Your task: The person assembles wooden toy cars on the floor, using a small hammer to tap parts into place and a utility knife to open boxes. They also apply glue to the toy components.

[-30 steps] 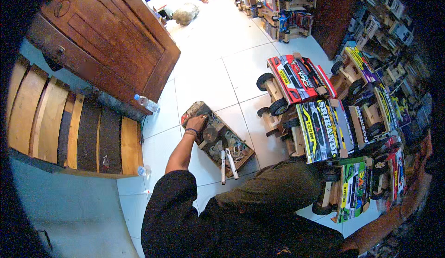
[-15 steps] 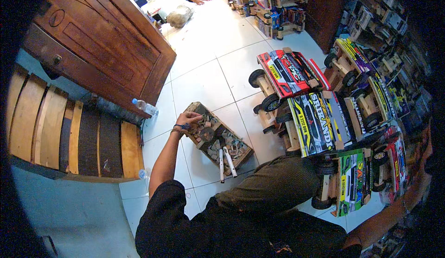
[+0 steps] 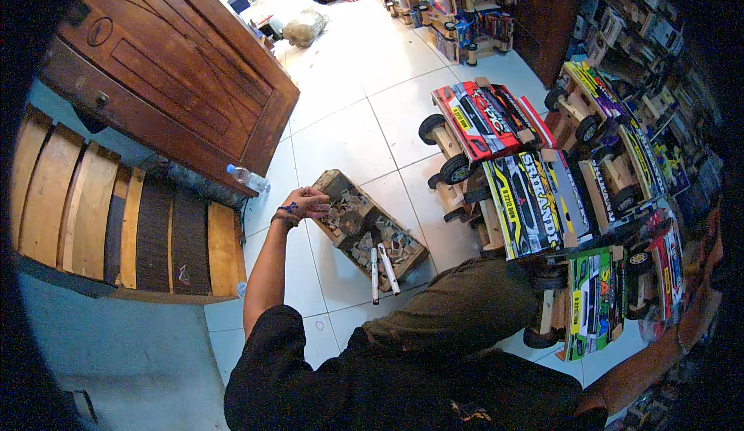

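Now the left hand point(image 3: 306, 202) has slid to the wooden tray's point(image 3: 341, 239) far corner, fingers bent on small, light, stiff bits; right hand hidden

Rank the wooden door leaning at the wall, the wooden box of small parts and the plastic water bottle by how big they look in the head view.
1. wooden door, by far the largest.
2. wooden box, which the left hand reaches into.
3. plastic water bottle, smallest, lying at the door's foot.
All lie at similar depth, so the order looks safe.
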The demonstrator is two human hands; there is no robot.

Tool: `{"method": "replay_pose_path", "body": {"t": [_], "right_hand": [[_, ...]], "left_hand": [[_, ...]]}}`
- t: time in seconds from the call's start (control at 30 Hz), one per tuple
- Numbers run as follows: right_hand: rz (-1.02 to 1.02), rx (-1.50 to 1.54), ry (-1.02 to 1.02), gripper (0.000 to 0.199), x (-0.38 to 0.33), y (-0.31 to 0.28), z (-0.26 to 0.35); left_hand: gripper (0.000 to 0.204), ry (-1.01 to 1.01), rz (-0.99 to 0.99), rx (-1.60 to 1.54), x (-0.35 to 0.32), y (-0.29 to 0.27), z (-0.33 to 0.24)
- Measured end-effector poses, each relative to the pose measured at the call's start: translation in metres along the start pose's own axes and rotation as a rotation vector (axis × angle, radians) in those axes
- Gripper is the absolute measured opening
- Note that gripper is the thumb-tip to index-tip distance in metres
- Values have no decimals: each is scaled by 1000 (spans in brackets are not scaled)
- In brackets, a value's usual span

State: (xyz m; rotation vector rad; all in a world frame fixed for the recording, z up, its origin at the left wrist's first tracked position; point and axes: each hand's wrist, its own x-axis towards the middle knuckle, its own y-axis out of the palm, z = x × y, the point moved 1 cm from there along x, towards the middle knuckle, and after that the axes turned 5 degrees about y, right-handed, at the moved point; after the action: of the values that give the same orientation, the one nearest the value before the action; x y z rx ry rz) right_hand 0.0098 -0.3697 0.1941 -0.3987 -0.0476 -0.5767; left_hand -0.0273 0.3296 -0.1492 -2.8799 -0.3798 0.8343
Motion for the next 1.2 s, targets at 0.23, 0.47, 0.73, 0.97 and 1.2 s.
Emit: {"method": "replay_pose_path", "body": {"t": [0.23,0.47,0.73,0.97,1.2], "right_hand": [[50,-103,-244,59,6,-8,-24],[56,-116,-276,59,-2,-1,-14],[82,-96,-270,60,3,-8,-20],[82,-52,-252,51,40,-1,-51],[120,2,-185,48,34,-14,-49]], "left_hand": [[21,53,44,-43,6,-2,14],[22,33,43,-126,0,1,16],[17,184,81,-201,-21,16,-19],[16,433,141,21,-40,71,-136],[27,717,230,-80,-59,177,-295]]}}
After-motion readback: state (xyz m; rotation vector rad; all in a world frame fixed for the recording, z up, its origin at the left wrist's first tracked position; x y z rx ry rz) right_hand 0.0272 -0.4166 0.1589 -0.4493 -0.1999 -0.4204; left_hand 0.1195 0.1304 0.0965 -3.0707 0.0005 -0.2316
